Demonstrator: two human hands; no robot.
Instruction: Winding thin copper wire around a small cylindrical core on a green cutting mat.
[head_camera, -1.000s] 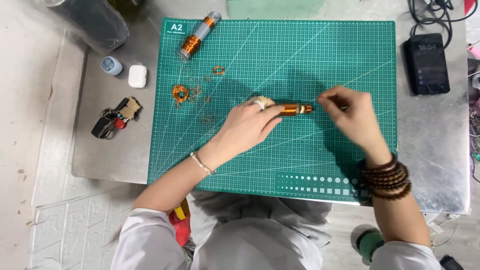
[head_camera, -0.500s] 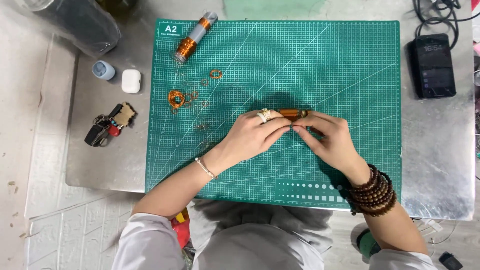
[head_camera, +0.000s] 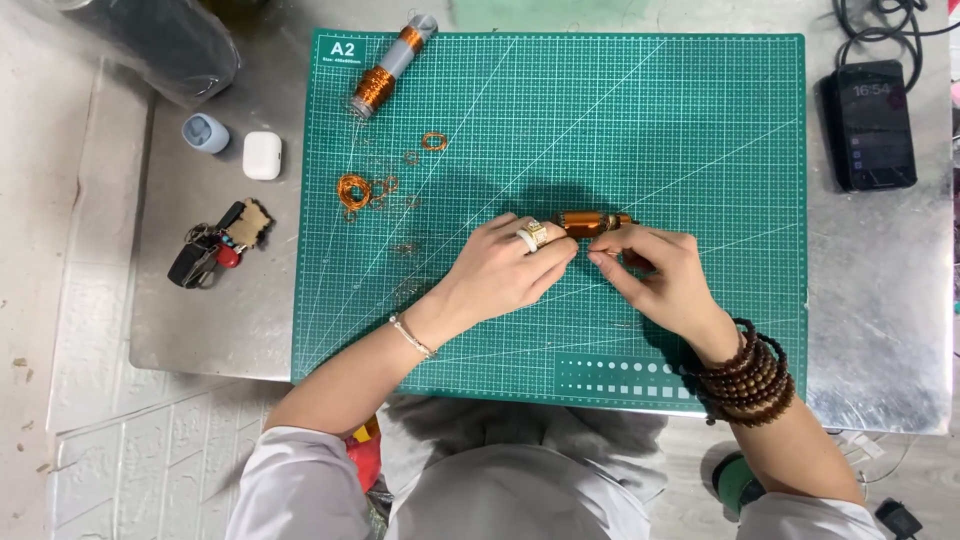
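Steel, dull and scratched, forms the table top (head_camera: 880, 330) that carries everything, and most of it is covered by a large green cutting mat printed with a white grid (head_camera: 620, 110). Both of the person's forearms reach onto the mat from the lower edge. The left hand (head_camera: 500, 270), with pale rings on two fingers and a thin bracelet at the wrist, is curled around one end of a short rod wound with copper-coloured wire (head_camera: 585, 222), which lies near the middle of the mat. The right hand (head_camera: 660, 280), above a thick stack of dark wooden bead bracelets (head_camera: 750, 368), pinches the other end of that rod between thumb and fingertips; the two hands almost touch.

Off the mat at the right edge lies a black phone with a lit screen (head_camera: 875, 125), cables coiled beyond it. At the mat's upper left corner rests a grey spool wrapped in copper wire (head_camera: 385, 70), tilted. Left of the mat sit a bunch of keys with a black fob and a wooden tag (head_camera: 215, 243), a white earbud case (head_camera: 262, 155) and a small pale blue cap (head_camera: 205, 132). Loose copper wire rings (head_camera: 362, 187) are scattered on the mat between the spool and the left hand.
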